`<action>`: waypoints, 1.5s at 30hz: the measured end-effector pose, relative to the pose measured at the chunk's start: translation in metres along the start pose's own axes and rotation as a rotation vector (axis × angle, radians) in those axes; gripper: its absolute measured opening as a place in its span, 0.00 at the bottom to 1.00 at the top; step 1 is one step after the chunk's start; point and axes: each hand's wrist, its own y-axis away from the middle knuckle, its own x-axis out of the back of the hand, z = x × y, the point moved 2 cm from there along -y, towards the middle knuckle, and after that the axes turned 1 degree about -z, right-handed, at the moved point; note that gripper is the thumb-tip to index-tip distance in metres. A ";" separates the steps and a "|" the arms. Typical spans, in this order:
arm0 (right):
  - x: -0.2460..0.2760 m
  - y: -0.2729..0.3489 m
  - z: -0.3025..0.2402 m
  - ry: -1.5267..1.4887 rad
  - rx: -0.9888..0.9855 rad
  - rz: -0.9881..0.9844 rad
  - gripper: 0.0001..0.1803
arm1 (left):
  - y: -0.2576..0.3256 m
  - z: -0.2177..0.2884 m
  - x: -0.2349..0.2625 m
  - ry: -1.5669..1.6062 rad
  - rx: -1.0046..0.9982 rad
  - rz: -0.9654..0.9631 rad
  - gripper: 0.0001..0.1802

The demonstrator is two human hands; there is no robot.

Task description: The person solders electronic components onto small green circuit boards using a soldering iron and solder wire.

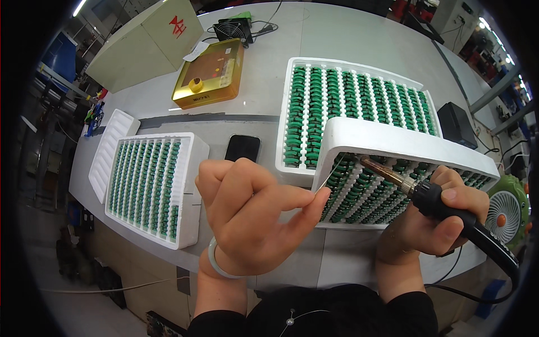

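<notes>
Between the thumb and forefinger of my left hand is a thin strand of solder wire, angled up toward the far left corner of a tilted white foam tray. My right hand is wrapped round the black handle of a soldering iron. Its brownish tip points left, close to the top row of green ring-shaped parts in that tray. Whether the tip touches a part, I cannot tell. The tilted tray leans against another foam tray of the same green parts lying behind it.
A third filled foam tray and an empty white tray lie at the left. Around them are a black phone, a yellow transparent box, a black fan, a green fan and a black box.
</notes>
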 end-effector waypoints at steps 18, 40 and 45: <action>0.000 0.000 0.002 0.041 -0.083 -0.023 0.27 | -0.001 0.001 -0.001 0.023 0.038 -0.025 0.12; 0.003 0.001 0.003 0.090 -0.099 -0.036 0.28 | -0.002 -0.002 -0.005 0.039 0.020 -0.019 0.12; 0.002 0.000 0.004 0.070 -0.071 -0.033 0.28 | -0.002 -0.003 -0.007 0.047 0.027 -0.017 0.12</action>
